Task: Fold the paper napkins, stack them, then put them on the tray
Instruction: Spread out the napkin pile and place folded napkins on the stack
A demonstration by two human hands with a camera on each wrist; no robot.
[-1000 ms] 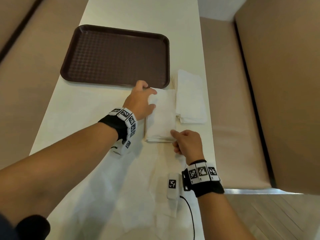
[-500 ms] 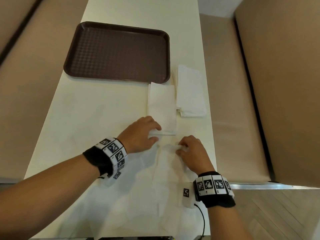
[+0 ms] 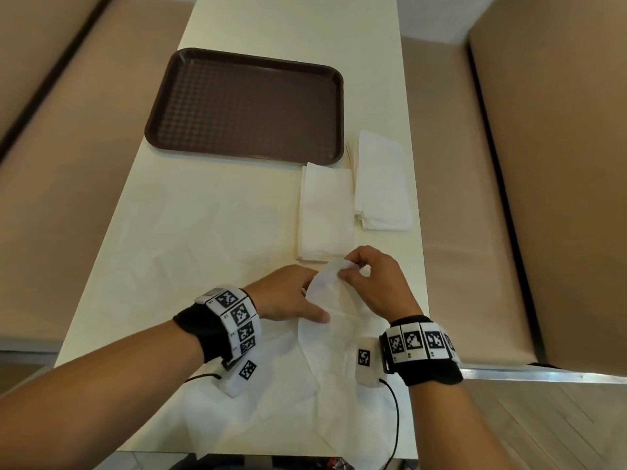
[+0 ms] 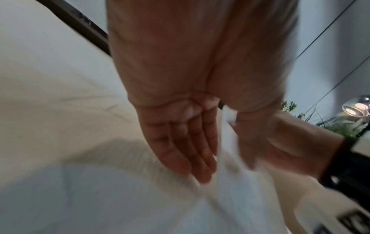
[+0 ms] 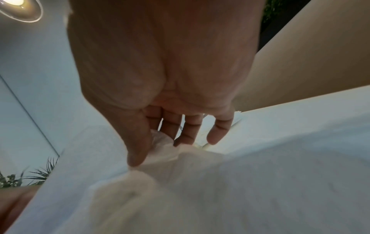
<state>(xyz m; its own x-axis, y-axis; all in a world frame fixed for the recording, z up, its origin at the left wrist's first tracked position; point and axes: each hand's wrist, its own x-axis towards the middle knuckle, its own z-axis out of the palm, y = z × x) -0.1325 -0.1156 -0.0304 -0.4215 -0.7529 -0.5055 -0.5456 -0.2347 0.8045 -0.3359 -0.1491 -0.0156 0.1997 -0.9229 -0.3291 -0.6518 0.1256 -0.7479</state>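
A brown tray (image 3: 244, 106) lies at the far end of the table. Two stacks of folded white napkins sit near its right corner, one (image 3: 325, 212) nearer me and one (image 3: 381, 184) further right. Unfolded napkins (image 3: 288, 405) are spread at the near edge. My right hand (image 3: 369, 279) pinches the top of one napkin (image 3: 325, 300) and holds it raised; the right wrist view shows thumb and fingers of the right hand (image 5: 166, 137) closed on the napkin (image 5: 164, 152). My left hand (image 3: 288, 296) lies against its left side, the fingers (image 4: 186, 150) straight beside the napkin (image 4: 228, 150).
The cream table (image 3: 203, 215) is long and narrow, with tan benches (image 3: 451, 198) along both sides. Wrist bands and a cable (image 3: 395, 418) hang over the loose napkins near the table's front edge.
My left hand has come back from the folded stack to the loose napkins. My right hand has picked up a napkin's edge and lifted it off the table.
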